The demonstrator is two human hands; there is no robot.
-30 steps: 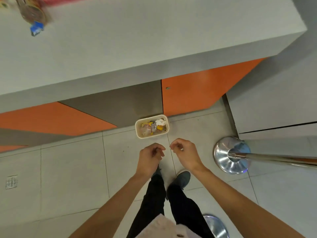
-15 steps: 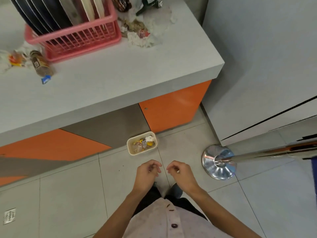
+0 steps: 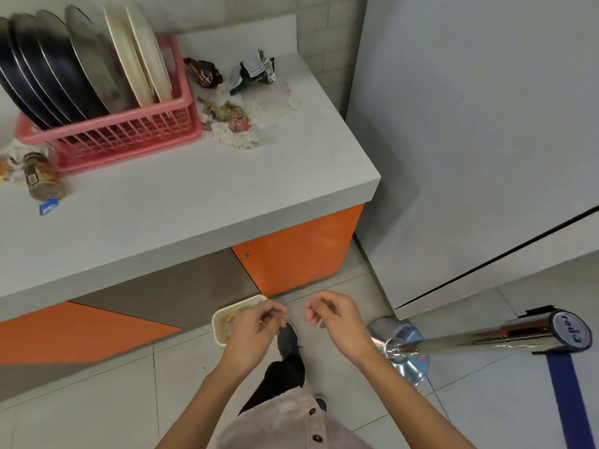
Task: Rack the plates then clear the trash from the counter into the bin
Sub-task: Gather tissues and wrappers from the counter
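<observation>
Pink rack (image 3: 129, 134): sat at the table's (image 3: 194, 196) far left, plates (image 3: 97, 66) upright in it.
Trash (image 3: 233, 118): lay heaped by the far right corner.
Bin (image 3: 238, 303): stood on the floor (image 3: 97, 400) under the front edge.
Left hand (image 3: 256, 332): fingers loosely curled, empty, over the bin.
Right hand (image 3: 337, 322): fingers likewise curled, empty.

Bin (image 3: 220, 319) half behind left hand (image 3: 251, 335), leftmost plates (image 3: 9, 59) cropped — jar (image 3: 40, 176) blurred

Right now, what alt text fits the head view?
A person's left hand and right hand hover, loosely curled, near a small trash bin on the floor. On the counter, plates stand in a pink rack beside crumpled wrappers and a bottle.
</observation>
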